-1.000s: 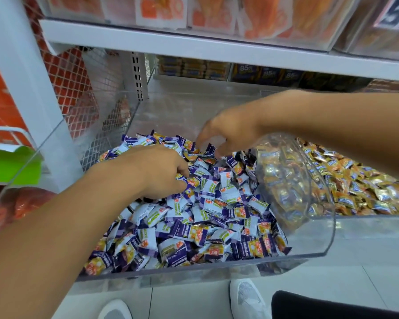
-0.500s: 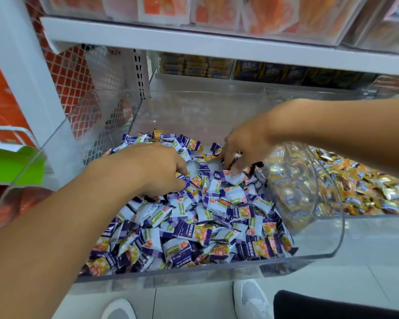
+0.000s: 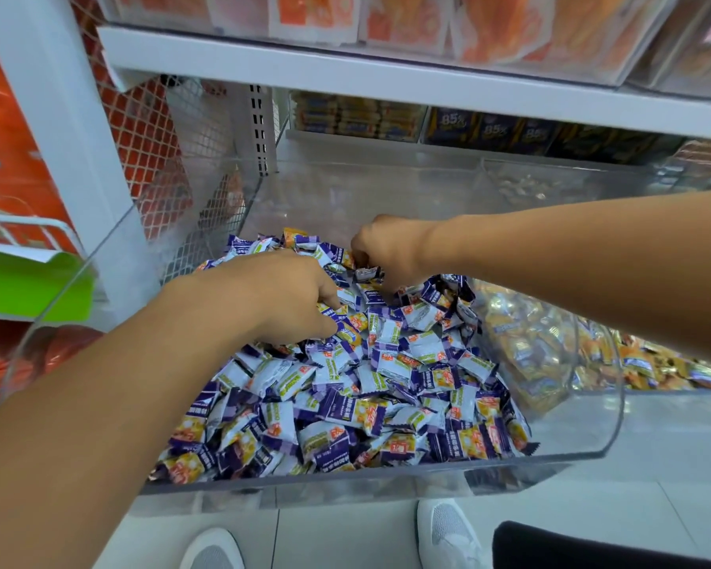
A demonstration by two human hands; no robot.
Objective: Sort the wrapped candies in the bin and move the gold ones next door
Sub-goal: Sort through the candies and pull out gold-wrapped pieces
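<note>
A clear plastic bin [image 3: 345,482] holds a heap of purple-and-white wrapped candies [image 3: 370,388], some with orange or gold faces. My left hand [image 3: 288,297] lies on the left middle of the heap, fingers curled with their tips among the wrappers. My right hand [image 3: 386,252] reaches in from the right to the back of the heap. Its fingers are bent down and pinch a wrapped candy [image 3: 368,273] whose colour I cannot tell. The neighbouring bin on the right holds gold wrapped candies [image 3: 653,367], behind a curved clear divider [image 3: 592,355].
A white shelf [image 3: 386,76] with orange packets overhangs the bins. A white upright post [image 3: 58,129] and wire mesh [image 3: 156,158] stand at left, beside a green tray [image 3: 29,289]. Dark boxes [image 3: 493,131] line the back. My white shoes [image 3: 448,531] show on the tiled floor.
My right hand has moved left and towards the back of the heap, and its fingers have closed on a wrapper. My left hand has stayed curled on the candies.
</note>
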